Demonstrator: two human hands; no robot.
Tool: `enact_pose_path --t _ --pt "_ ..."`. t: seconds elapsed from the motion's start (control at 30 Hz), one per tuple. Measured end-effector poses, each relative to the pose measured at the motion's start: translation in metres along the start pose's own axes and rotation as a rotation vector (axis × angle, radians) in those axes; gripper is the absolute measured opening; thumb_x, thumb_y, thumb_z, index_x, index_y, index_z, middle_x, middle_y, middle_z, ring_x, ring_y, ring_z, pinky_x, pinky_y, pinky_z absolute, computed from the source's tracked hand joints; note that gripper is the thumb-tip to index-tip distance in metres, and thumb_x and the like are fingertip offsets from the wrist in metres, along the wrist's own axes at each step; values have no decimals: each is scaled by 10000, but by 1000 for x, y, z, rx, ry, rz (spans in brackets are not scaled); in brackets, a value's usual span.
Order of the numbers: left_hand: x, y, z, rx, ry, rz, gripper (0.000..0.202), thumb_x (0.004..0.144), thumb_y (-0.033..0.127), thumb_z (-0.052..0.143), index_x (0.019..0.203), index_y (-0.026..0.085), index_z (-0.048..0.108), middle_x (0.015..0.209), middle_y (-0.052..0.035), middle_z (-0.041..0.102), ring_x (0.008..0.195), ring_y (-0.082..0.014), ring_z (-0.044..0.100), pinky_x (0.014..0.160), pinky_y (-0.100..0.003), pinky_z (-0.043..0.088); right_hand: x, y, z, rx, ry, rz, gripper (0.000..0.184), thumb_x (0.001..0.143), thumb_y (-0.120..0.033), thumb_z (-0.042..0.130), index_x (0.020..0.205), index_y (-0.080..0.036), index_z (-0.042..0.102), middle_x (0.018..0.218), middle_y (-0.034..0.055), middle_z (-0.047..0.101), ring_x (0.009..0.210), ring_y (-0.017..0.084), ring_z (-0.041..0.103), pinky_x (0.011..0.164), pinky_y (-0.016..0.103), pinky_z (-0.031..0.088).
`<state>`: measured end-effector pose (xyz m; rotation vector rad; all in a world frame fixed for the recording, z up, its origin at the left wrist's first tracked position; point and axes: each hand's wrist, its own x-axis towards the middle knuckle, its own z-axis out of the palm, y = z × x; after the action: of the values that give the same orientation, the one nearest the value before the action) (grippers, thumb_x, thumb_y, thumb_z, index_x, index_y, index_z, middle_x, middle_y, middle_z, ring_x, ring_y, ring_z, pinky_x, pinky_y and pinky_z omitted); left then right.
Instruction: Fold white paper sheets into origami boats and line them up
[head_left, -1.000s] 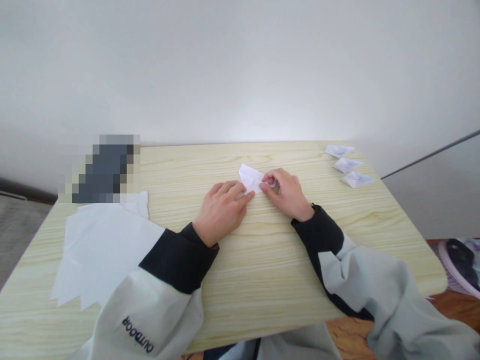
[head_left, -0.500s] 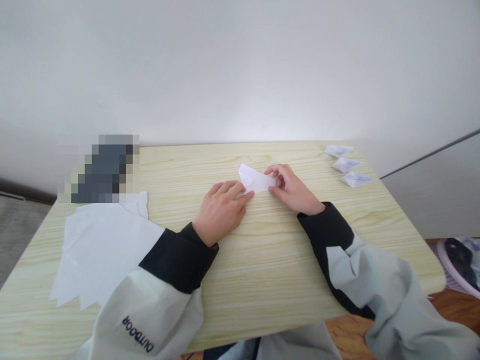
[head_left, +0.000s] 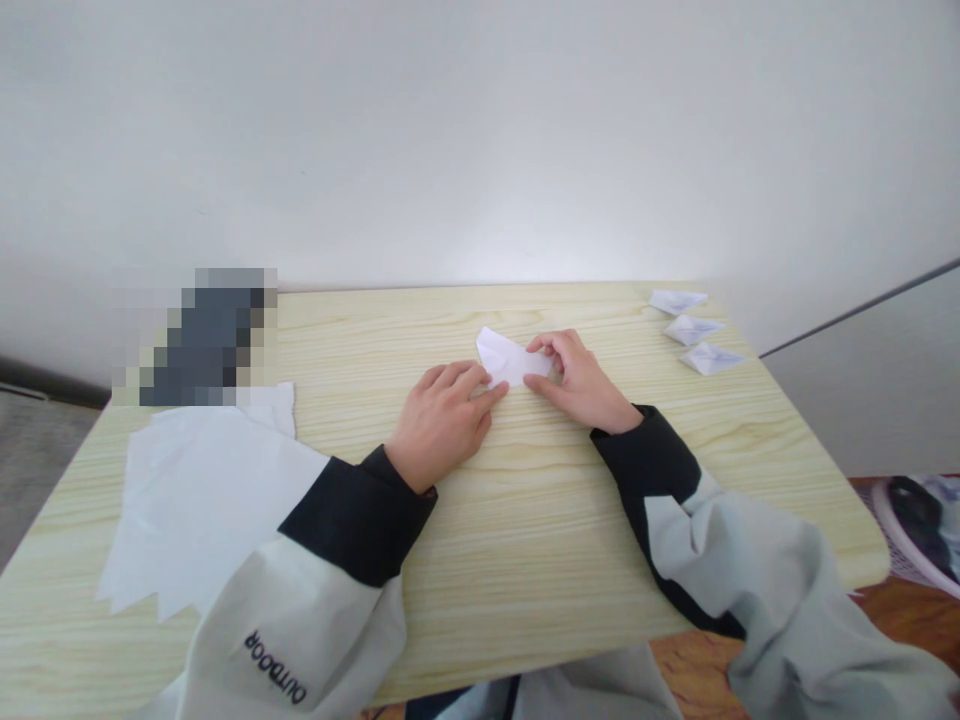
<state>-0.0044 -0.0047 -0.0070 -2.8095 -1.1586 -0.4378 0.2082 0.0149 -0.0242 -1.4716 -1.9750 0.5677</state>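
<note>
A small folded piece of white paper (head_left: 507, 357) lies near the middle of the table, between my two hands. My left hand (head_left: 444, 415) presses its near left edge with thumb and fingertips, the other fingers bent over the tabletop. Thumb and fingers of my right hand (head_left: 581, 380) close around the paper's right end, which they partly cover. Three folded white paper shapes, pointed at the ends, rest in a row at the far right; the nearest is a paper shape (head_left: 710, 359).
Several white paper sheets (head_left: 217, 490) overlap on the left, partly under my left sleeve. Behind them lies a dark, pixelated object (head_left: 206, 340). A white wall (head_left: 480, 140) borders the table's (head_left: 525, 560) back edge. A pink basket (head_left: 892, 540) stands on the floor at right.
My right hand has slid slightly left along the folded paper, its thumb now farther in from the right end. My left hand and the paper look unmoved.
</note>
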Motion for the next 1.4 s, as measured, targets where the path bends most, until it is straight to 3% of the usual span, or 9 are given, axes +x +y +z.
enact_pose_path --t 0.2,0.4,0.53,0.6,0.73,0.97,1.27,1.4 --pt "-3 -3 3 -13 19 1 322 860 175 478 1125 223 655 1116 -55 649 1088 -246 561 914 -408 472 2 6 -8 130 -101 -28 372 727 -99 510 1080 -218 507 905 20 421 725 138 455 756 323 432" --pt "-5 -4 3 -38 36 10 316 881 168 450 1131 208 640 1117 -52 656 1108 -239 563 930 -400 475 1 7 -4 123 -72 -46 384 709 -66 477 1065 -197 535 883 23 434 725 140 464 731 309 426" --pt "-4 -2 1 -61 54 1 283 906 181 425 1087 185 642 1100 -61 662 1119 -229 564 944 -389 474 -2 0 1 -3 11 -70 280 742 -129 523 1005 -199 587 902 39 505 815 173 518 773 329 415" --pt "-3 -2 -1 -71 51 -1 273 910 189 424 1063 186 650 1092 -63 665 1119 -229 568 946 -391 475 -4 -4 3 -75 23 -70 201 790 -242 561 985 -208 594 916 40 541 849 188 541 808 347 402" --pt "-2 -2 -1 -71 62 9 264 899 190 446 1042 199 667 1090 -63 668 1109 -235 581 933 -397 485 -4 -10 6 -181 40 -25 223 793 -386 603 938 -219 573 944 42 582 889 213 558 843 375 377" --pt "-2 -2 0 -61 74 11 266 892 183 449 1022 191 682 1079 -64 678 1092 -244 593 911 -403 504 -3 -11 9 -222 47 5 268 764 -429 620 917 -222 548 964 48 587 919 230 553 835 380 365" --pt "-6 -8 1 -117 55 10 265 892 191 448 1029 181 675 1149 -51 673 1140 -217 584 987 -378 481 -1 -8 6 -138 10 1 226 752 -311 604 947 -214 544 963 43 587 888 209 556 838 363 384" --pt "-5 -7 0 -110 56 11 268 891 190 447 1035 193 673 1146 -47 673 1143 -219 582 987 -385 482 -3 -11 11 -231 60 23 268 756 -407 607 939 -225 536 991 61 588 943 246 547 837 392 368"
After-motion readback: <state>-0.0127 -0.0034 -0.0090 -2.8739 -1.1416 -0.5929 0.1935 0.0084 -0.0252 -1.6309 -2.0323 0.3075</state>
